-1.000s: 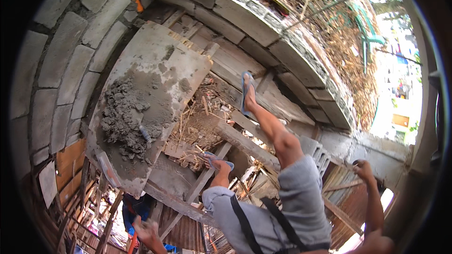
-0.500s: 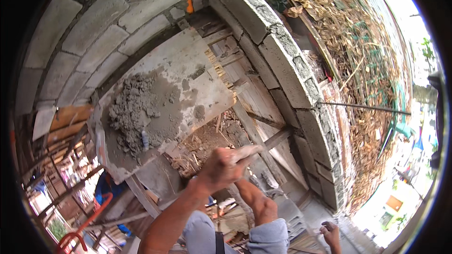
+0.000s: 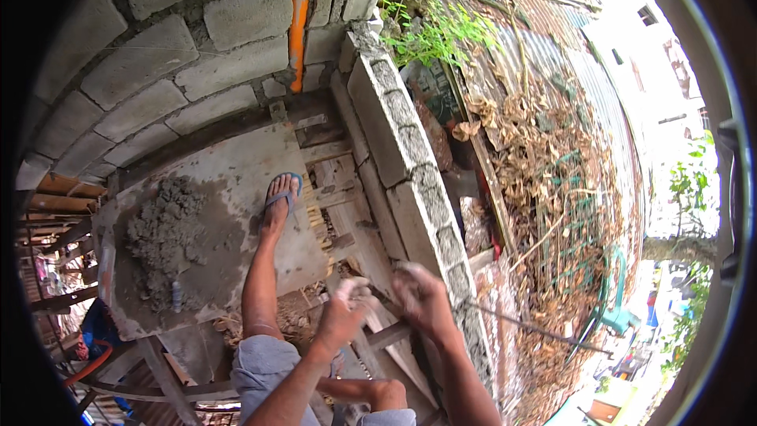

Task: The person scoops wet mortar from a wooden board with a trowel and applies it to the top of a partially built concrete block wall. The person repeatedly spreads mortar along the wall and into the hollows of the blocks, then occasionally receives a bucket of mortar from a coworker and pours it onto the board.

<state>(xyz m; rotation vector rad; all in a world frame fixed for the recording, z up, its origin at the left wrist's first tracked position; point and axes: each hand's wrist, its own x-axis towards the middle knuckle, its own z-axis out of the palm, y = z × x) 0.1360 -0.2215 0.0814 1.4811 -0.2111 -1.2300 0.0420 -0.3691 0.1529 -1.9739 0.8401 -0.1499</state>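
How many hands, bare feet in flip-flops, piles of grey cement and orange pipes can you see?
Hands: 2, the left hand and the right hand
Foot in a flip-flop: 1
Grey cement pile: 1
Orange pipe: 1
Total: 5

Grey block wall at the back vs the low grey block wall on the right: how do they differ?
The back grey block wall shows several stacked courses; the low grey block wall on the right shows a single row. An orange pipe runs down the back wall; green plants and dry leaves border the low one. Both are mortared grey blocks.
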